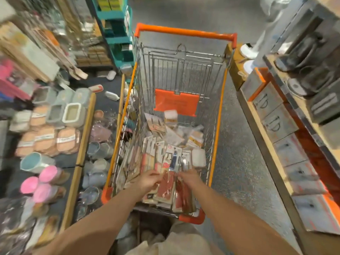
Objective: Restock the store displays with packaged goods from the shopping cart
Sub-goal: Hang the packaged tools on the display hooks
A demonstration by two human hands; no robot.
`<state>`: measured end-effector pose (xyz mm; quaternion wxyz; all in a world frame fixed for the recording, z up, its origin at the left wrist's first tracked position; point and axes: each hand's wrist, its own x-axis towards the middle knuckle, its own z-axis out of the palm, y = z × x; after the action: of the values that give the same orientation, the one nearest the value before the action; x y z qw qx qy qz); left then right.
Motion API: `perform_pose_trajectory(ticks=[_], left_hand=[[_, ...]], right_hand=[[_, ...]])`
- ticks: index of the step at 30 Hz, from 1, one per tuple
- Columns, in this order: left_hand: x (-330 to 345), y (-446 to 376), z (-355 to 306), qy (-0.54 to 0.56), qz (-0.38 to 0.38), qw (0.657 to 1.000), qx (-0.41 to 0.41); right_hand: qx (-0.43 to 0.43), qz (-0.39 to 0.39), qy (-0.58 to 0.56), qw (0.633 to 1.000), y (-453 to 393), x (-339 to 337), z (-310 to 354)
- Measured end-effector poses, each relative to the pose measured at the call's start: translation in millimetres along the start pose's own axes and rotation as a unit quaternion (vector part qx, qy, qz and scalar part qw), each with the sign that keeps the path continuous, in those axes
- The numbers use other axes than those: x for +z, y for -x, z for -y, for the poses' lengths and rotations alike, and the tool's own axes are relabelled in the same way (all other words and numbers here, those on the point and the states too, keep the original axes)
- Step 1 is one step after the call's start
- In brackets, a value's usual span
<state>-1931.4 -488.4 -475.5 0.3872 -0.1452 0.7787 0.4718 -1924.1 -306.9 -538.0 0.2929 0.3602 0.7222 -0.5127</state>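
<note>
An orange-rimmed wire shopping cart (219,115) stands in the aisle straight ahead of me. Its near end holds several flat carded packages (156,155), many upright in rows. Both my arms reach down into that end. My left hand (147,181) has its fingers curled at the top of a red carded package (166,187). My right hand (189,176) reaches into the packs beside it, fingers bent among the cards; its grip is blurred. A blue-handled tool pack (173,161) stands just beyond both hands.
A low display table (81,153) on the left carries lidded containers (70,115), peach packs, mugs and pink-lidded jars (48,173). On the right a wooden shelf (261,129) holds grey and orange boxes (276,124). A teal rack (114,39) stands far left. Speckled floor runs along the cart's right side.
</note>
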Motion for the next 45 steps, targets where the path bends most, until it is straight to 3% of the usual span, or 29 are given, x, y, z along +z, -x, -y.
perform_pose_trajectory(ticks=[10,18,27,30,32,36,41,45], left_hand=[[-12.1,-2.9,30.8,0.037,-0.032,0.996,-0.080],[-1.2,-5.3,22.2,0.061,-0.014,0.995,-0.077],[10.9,-12.5,8.2,0.085,0.007,0.996,-0.038],[16.8,-16.2,-4.6,0.147,0.033,0.988,-0.015],[21.0,-16.4,-13.8,0.192,0.037,0.981,-0.007],[21.4,-21.5,-8.7,0.180,0.001,0.983,0.042],[1.9,-17.4,14.6,0.105,-0.077,0.991,0.008],[-16.8,-18.0,38.8,0.179,-0.092,0.979,-0.040]], right_hand=[[0.019,-0.090,-0.041,0.995,0.8,17.6,-26.6],[0.033,-0.012,-0.060,0.998,-17.5,14.0,-34.3],[-0.088,-0.149,-0.102,0.979,27.8,-23.0,-9.3],[-0.143,-0.133,-0.116,0.974,36.7,-29.4,12.3],[-0.128,-0.071,-0.141,0.979,34.5,-25.9,22.5],[-0.071,0.010,-0.158,0.985,24.3,-7.4,22.0],[0.041,0.010,-0.280,0.959,21.6,-0.5,16.2],[0.067,-0.020,-0.230,0.971,10.1,4.3,-0.2]])
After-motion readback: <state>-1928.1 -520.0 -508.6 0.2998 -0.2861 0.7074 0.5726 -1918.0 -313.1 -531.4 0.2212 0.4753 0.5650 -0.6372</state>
